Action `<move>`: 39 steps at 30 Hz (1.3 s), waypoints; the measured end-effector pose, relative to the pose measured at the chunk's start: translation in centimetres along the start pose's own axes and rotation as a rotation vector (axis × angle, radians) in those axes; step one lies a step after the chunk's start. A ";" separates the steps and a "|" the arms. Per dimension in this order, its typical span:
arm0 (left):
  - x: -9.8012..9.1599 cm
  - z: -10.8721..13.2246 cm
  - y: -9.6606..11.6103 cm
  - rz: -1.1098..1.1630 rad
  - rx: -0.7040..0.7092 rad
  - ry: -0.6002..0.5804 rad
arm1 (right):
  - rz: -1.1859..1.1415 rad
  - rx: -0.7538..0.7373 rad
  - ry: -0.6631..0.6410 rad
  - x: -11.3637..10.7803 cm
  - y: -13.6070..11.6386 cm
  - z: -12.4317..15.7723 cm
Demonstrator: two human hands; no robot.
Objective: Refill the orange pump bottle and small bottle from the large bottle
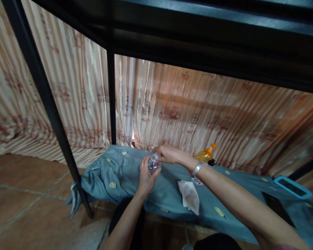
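Observation:
A small clear plastic bottle (153,167) is held upright over the grey-green cloth, with my left hand (147,176) wrapped round its body. My right hand (166,153) reaches across from the right, and its fingers are closed at the bottle's pale top. Whether that top is a cap or the bare mouth is too small to tell. Behind my right forearm stands a pump bottle (203,156) of yellow liquid with an orange head. A black-topped clear bottle (197,181) is partly hidden by the same wrist. A white tissue (189,196) lies nearer to me.
The patterned grey-green cloth (127,173) covers a low, narrow surface. On its right lie a blue-framed object (292,187) and a dark flat object (278,208). Black metal posts (111,97) and an overhead black frame (198,41) surround it. A striped curtain (167,104) hangs behind.

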State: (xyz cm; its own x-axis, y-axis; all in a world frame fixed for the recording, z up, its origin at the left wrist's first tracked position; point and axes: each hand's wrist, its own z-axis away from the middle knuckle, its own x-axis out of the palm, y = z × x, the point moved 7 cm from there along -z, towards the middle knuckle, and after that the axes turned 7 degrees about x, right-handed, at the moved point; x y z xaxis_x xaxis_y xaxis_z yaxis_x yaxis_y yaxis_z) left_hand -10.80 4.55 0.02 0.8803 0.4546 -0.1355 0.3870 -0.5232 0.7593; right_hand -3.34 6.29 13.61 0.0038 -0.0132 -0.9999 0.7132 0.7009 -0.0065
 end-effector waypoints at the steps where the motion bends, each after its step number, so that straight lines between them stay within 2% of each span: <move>1: 0.1 0.0 -0.1 0.006 0.005 0.002 | 0.031 -0.014 -0.019 0.0 -0.4 -0.3; 6: 0.2 0.4 -0.6 0.006 0.020 0.015 | 0.151 -0.045 -0.089 0.1 -1.5 -1.2; 11: 0.2 0.6 -0.4 0.007 0.050 0.030 | 0.195 -0.052 -0.163 0.6 -1.5 -1.5; 16: 0.3 0.7 -0.6 -0.001 0.058 0.047 | 0.212 0.019 -0.193 1.1 -1.2 -1.9; 25: 0.1 0.4 -0.1 0.025 0.026 -0.008 | 0.078 0.181 -0.119 1.4 -0.3 -2.7; 29: -0.2 0.2 0.1 -0.008 0.014 -0.028 | -0.093 0.242 -0.004 2.3 1.7 -1.0; 32: -0.4 0.0 0.4 -0.032 0.019 -0.060 | -0.252 0.369 0.099 5.9 5.2 2.5; 35: -0.5 0.2 0.0 -0.038 -0.013 -0.058 | -0.290 0.636 0.188 12.0 9.1 7.5; 39: -0.5 2.0 -2.2 0.006 -0.127 0.011 | -0.267 0.857 0.219 20.1 11.4 12.9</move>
State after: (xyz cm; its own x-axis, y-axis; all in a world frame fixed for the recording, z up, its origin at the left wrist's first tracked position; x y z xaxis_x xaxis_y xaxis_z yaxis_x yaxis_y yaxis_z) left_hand -11.57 4.06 -2.88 0.8792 0.4600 -0.1241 0.3433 -0.4308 0.8346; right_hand 13.92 4.77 -6.42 -0.3054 0.0982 -0.9472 0.9468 -0.0750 -0.3130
